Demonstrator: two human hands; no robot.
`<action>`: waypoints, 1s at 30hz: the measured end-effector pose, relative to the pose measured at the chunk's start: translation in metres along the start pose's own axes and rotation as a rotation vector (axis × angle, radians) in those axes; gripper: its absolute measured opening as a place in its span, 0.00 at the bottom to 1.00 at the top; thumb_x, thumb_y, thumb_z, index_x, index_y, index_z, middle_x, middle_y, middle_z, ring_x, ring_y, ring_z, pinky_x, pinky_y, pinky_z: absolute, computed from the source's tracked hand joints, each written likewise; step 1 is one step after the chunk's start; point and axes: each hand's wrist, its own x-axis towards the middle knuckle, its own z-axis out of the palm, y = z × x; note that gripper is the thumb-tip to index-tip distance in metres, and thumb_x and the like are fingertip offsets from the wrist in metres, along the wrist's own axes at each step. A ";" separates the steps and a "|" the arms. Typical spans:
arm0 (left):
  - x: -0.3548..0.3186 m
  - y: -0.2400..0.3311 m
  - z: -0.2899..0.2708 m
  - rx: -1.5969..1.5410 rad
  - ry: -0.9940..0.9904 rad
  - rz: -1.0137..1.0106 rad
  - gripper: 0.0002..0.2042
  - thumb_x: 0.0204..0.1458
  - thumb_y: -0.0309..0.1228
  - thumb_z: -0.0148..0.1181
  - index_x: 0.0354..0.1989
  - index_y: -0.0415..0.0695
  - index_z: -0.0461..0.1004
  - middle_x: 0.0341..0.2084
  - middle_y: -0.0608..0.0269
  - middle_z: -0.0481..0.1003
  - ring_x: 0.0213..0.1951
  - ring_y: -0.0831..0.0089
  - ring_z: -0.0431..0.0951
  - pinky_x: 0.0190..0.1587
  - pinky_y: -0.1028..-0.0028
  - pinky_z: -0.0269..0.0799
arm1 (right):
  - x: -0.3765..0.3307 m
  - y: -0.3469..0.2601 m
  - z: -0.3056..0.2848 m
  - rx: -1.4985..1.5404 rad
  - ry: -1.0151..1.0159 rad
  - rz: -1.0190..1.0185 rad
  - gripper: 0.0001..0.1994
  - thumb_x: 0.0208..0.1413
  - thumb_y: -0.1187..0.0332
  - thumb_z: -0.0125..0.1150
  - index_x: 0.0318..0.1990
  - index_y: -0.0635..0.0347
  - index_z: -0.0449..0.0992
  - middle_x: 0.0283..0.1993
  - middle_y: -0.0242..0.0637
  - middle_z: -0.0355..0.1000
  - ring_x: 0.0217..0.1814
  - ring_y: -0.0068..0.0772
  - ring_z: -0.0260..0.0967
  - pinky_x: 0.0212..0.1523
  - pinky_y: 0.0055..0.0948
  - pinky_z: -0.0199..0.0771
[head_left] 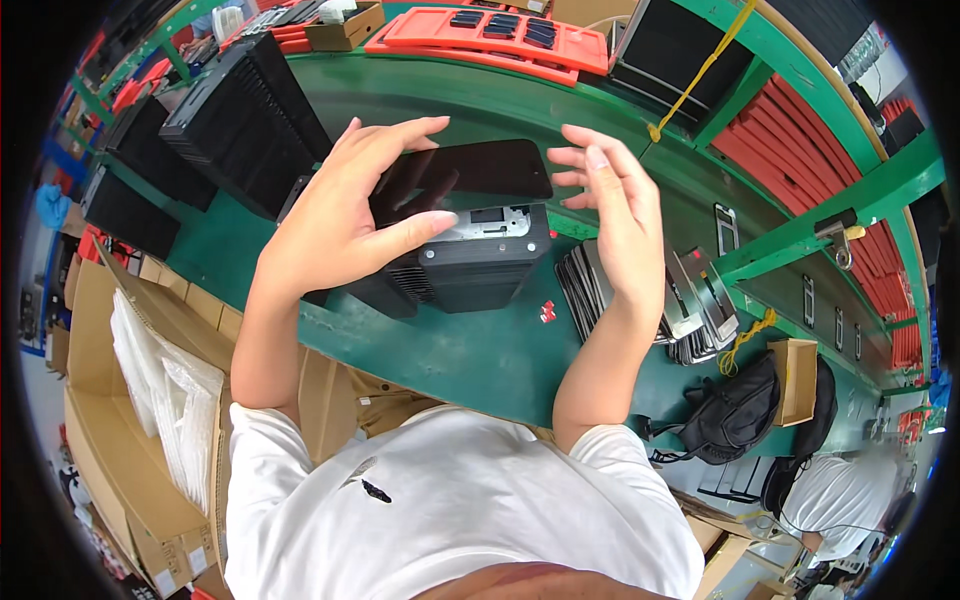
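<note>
Left hand (345, 212) straddled the dark panel (485, 168), pinch unclear; right hand (628, 205) loosely spread, just off its other end. Panel sat between them, by black block (475, 272). Likely positioning; next needed steady edge contact.

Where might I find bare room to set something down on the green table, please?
The green table is bare between the central black rack, the red scrap and its near edge. Black racks crowd the left; stacked panels and a backpack crowd the right.

Glossy black screen (487, 170), matt black rack (480, 275)
</note>
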 end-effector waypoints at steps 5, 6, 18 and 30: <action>0.004 0.004 0.002 0.013 -0.034 0.031 0.37 0.50 0.41 0.72 0.69 0.45 0.67 0.51 0.52 0.77 0.58 0.54 0.75 0.74 0.42 0.47 | -0.005 0.002 -0.004 -0.036 -0.176 0.155 0.25 0.73 0.55 0.49 0.68 0.61 0.71 0.59 0.44 0.75 0.58 0.29 0.71 0.55 0.29 0.71; 0.005 0.004 0.002 0.016 -0.038 0.034 0.37 0.49 0.40 0.72 0.69 0.44 0.67 0.51 0.54 0.77 0.58 0.55 0.75 0.74 0.43 0.46 | -0.005 0.003 -0.005 -0.037 -0.177 0.155 0.25 0.73 0.55 0.49 0.68 0.61 0.71 0.59 0.44 0.75 0.58 0.29 0.71 0.55 0.29 0.71; -0.005 -0.003 -0.005 -0.008 -0.015 0.047 0.42 0.40 0.38 0.76 0.68 0.42 0.67 0.51 0.54 0.79 0.59 0.56 0.77 0.75 0.44 0.43 | -0.007 0.011 0.004 -0.085 -0.330 0.176 0.31 0.70 0.64 0.56 0.77 0.59 0.54 0.73 0.60 0.60 0.72 0.42 0.61 0.67 0.35 0.65; -0.009 -0.002 -0.007 -0.046 0.004 0.015 0.42 0.41 0.37 0.78 0.69 0.47 0.68 0.52 0.55 0.78 0.60 0.55 0.75 0.75 0.44 0.47 | -0.007 0.006 0.009 -0.088 -0.349 0.209 0.33 0.69 0.65 0.57 0.77 0.62 0.52 0.75 0.60 0.57 0.72 0.40 0.61 0.65 0.34 0.67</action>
